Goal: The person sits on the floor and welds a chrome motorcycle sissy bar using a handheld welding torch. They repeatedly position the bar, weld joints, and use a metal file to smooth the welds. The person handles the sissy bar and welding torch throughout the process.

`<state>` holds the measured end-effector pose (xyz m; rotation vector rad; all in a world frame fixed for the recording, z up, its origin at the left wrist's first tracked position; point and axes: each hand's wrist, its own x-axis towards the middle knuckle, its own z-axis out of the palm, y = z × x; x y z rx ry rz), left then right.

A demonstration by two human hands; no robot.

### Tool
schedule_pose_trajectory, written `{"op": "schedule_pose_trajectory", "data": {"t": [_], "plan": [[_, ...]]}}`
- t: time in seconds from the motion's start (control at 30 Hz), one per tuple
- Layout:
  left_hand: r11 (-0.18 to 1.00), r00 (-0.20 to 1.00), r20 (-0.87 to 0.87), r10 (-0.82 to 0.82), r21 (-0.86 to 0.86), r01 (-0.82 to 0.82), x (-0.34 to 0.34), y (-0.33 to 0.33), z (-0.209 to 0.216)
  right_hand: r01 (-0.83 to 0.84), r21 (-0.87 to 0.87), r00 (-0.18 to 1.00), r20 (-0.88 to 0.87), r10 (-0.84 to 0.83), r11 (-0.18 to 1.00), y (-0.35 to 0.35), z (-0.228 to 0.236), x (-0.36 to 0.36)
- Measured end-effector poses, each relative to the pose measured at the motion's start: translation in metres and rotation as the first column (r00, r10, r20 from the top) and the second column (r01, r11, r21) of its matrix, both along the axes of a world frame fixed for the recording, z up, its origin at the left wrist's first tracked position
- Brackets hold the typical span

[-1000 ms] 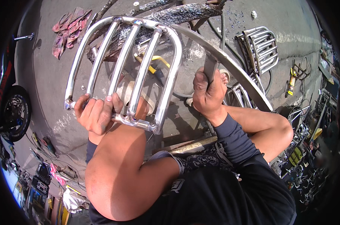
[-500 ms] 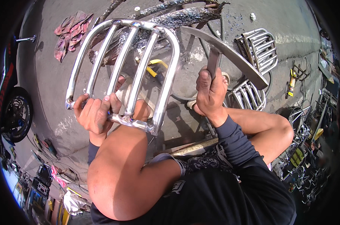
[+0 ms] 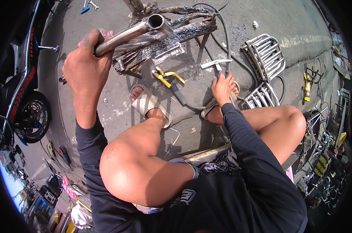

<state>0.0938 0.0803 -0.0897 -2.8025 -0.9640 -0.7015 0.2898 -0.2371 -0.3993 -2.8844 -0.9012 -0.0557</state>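
Head view: the fingers of the left hand [image 3: 86, 73] are clamped around a bar of the shiny tube frame [image 3: 123, 40], which is now raised and turned nearly edge-on, an open tube end facing up; half a second ago its bars faced the camera above the left knee. The right hand [image 3: 223, 88] is lower than before and lies over the handle of the hammer [image 3: 216, 64], whose head is down near the floor beside the right foot instead of raised; I cannot tell whether those fingers are clamped on it. Behind the frame stands a rough, spatter-crusted metal stand [image 3: 199, 31]. Near the sandals [image 3: 154, 105], a yellow clamp [image 3: 165, 82] on a dark cable [image 3: 195, 106] lies on the grey, scuffed floor [image 3: 209, 134]. Further right sit stacked tube racks [image 3: 273, 58] and, towards the edge, a jumble of metal parts [image 3: 327, 186]. A motorcycle wheel [image 3: 30, 116] stands at the left, in shade.
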Motion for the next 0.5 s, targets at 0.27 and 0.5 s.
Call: {"op": "schedule_pose_trajectory", "data": {"t": [0.27, 0.5], "plan": [[0.978, 0.98, -0.198, 0.007, -0.204, -0.048, 0.022, 0.017, 0.027, -0.351, -0.085, 0.698, -0.687, 0.2, 0.933, 0.077, -0.012, -0.132], [0.981, 0.992, -0.122, 0.011, -0.189, -0.034, 0.028, 0.02, 0.028, -0.301, -0.104, 0.696, -0.703, 0.144, 0.948, 0.063, -0.058, -0.132]]}}
